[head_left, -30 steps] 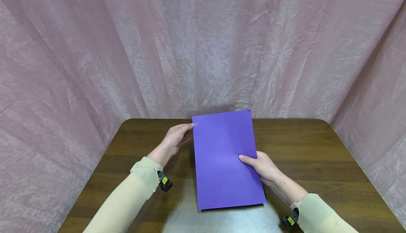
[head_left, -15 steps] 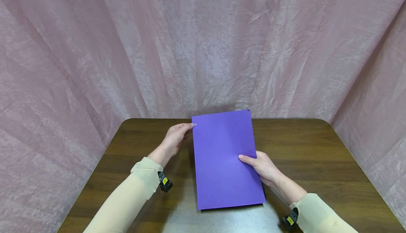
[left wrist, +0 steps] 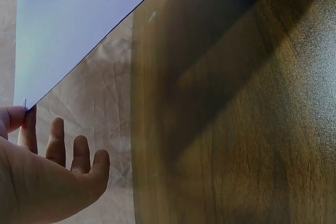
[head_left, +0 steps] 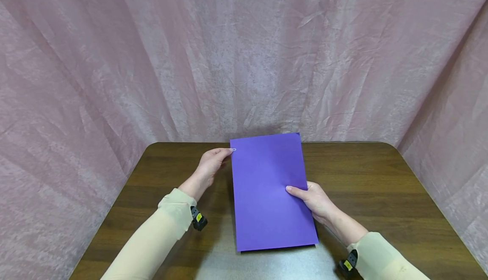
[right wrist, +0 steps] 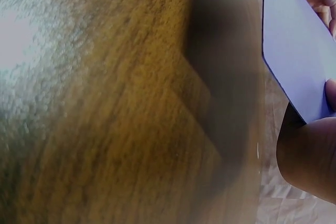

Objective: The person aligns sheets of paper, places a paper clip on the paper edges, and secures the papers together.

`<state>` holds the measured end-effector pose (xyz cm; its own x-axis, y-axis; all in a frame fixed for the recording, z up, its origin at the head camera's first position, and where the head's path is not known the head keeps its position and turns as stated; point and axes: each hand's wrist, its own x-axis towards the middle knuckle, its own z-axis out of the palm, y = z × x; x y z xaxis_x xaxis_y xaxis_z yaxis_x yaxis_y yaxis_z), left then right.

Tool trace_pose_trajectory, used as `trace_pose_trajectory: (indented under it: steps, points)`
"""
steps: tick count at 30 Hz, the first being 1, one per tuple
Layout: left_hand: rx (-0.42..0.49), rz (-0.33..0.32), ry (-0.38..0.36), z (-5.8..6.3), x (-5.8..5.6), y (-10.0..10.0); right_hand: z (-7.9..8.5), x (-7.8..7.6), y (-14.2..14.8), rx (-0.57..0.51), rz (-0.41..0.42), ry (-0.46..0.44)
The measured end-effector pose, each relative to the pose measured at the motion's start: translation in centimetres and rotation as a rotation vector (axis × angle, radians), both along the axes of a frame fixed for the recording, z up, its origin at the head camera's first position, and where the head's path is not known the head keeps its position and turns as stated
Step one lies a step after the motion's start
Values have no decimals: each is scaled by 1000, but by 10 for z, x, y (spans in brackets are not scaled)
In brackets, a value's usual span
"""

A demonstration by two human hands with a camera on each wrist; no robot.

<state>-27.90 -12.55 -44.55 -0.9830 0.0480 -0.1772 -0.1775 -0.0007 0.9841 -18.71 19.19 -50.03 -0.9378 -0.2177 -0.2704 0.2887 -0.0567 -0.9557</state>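
A purple sheet of paper (head_left: 270, 212) is held up over the table, slightly tilted, in the middle of the head view. Near its upper left corner a small silver paper clip (head_left: 234, 149) sits across the left edge. My left hand (head_left: 209, 165) pinches the clip at that edge between thumb and index finger. Its other fingers stand apart from the paper in the left wrist view, where the clip (left wrist: 24, 103) shows at the fingertips. On the right edge my right hand (head_left: 319, 201) grips the sheet, thumb on the front and fingers hidden behind it.
Under the paper is a dark brown wooden table (head_left: 362, 170) with rounded far corners. A pink velvety curtain (head_left: 244, 59) hangs behind it and along the sides. Black wrist cameras (head_left: 198, 218) are strapped at both cuffs.
The paper and my right hand have drifted very slightly left. My left hand stays at the clip, its grip unchanged.
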Motion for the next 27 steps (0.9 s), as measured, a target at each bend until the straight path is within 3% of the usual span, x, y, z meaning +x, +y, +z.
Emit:
trace_pose_trajectory:
  steps: [27]
  points:
    - [-54,18,-16,-3,0,1,-2,0,-4,-13,-2,-9]
